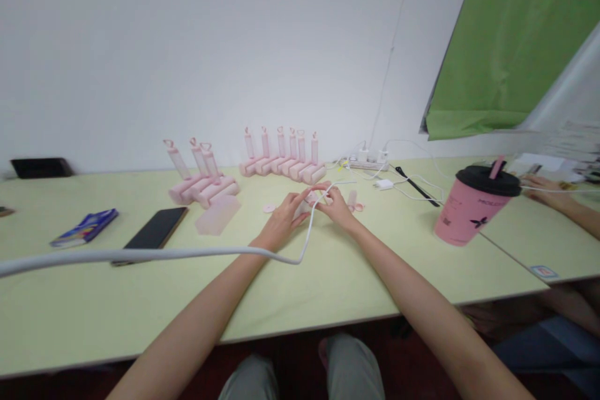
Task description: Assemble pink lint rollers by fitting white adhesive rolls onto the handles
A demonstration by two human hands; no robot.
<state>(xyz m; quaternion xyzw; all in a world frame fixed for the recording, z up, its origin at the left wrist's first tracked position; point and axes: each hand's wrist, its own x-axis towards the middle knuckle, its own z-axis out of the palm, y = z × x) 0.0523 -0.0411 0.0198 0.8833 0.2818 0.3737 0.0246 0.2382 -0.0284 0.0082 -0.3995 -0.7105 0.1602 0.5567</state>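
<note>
Both hands meet over the middle of the table. My left hand (282, 217) is closed with its fingers around a small pale pink piece (310, 197), whose kind I cannot make out. From the other side my right hand (338, 207) pinches the same piece, its thumb and forefinger curled. A small pale disc (269, 208) lies left of my left hand. Just right of my right hand are a short translucent tube (352, 198) and a little pink ring-shaped part (359, 207). A white cable (262, 252) hangs across the foreground and partly covers the hands.
Behind stand several slim pink tubes with loop tops (280, 142) beside lying pink cylinders (312, 173). A similar group (213, 190) is left, near a translucent sheet (218, 215), phone (157, 229) and blue packet (87, 228). Right are chargers (383, 184), a pink cup (469, 209) and another person's hand (546, 189).
</note>
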